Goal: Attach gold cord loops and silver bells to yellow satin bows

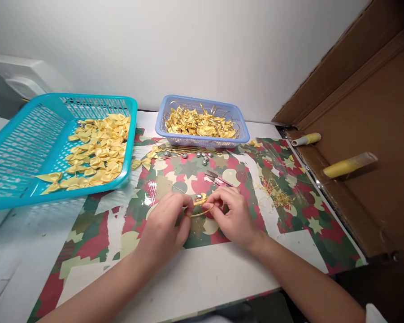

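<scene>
My left hand [166,222] is closed in a pinch on one end of a gold cord [199,215], which curves below a yellow ribbon bow [204,198]. At the bow sits a round silver bell [198,196]. My right hand [233,217] pinches the bow's right side, with the cord's other end at its fingertips. The fingers partly hide where cord and bow meet. A thin needle [177,188] lies just beyond my left hand. Pink-handled snips [220,179] lie just beyond my right hand.
A teal basket [133,134] of yellow bows stands left; a blue basket [202,142] of corded bows stands behind. Between it and my hands lie several silver bells [204,159] and gold cords [188,150]. Thread scraps [277,193] lie right, near a cardboard wall [363,148] with two tubes.
</scene>
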The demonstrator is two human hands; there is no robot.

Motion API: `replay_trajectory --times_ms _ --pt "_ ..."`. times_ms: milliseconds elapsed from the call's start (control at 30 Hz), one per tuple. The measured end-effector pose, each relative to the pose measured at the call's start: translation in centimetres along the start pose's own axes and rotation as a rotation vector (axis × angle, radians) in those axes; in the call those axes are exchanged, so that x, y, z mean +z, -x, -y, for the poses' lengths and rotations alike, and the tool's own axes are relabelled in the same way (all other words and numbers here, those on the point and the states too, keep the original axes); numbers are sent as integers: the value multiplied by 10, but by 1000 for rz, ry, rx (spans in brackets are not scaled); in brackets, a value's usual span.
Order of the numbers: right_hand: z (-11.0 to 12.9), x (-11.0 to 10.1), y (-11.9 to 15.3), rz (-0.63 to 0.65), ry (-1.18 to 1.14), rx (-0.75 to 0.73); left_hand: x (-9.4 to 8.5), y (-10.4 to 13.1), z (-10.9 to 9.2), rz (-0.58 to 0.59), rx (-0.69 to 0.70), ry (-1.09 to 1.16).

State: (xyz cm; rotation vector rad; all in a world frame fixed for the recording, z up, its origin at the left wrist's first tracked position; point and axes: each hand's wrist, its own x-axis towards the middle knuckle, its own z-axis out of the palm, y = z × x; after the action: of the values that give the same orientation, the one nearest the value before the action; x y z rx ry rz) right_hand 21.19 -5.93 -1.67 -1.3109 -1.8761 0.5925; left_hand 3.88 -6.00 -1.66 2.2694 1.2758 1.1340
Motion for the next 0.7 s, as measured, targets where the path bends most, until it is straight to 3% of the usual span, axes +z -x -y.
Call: replay_trajectory --times_ms 133,267,400,500,633,700 --pt "0 0 0 -37 -2 -40 -1 0 2 13 -81 77" --pt "-4 -1 0 -143 -49 -42 -7 -6 8 148 -304 471" --pt "-11 -4 -2 -45 -144 -137 -10 -12 10 311 -647 867" --pt "-12 -5 -3 24 -228 -158 -8 -13 9 428 -773 1028" --pt "-9 -5 -3 -124 -222 61 -4 -14 8 279 -943 1180" --pt "-6 -5 -1 -110 -224 135 -3 -14 8 186 -1021 1201"
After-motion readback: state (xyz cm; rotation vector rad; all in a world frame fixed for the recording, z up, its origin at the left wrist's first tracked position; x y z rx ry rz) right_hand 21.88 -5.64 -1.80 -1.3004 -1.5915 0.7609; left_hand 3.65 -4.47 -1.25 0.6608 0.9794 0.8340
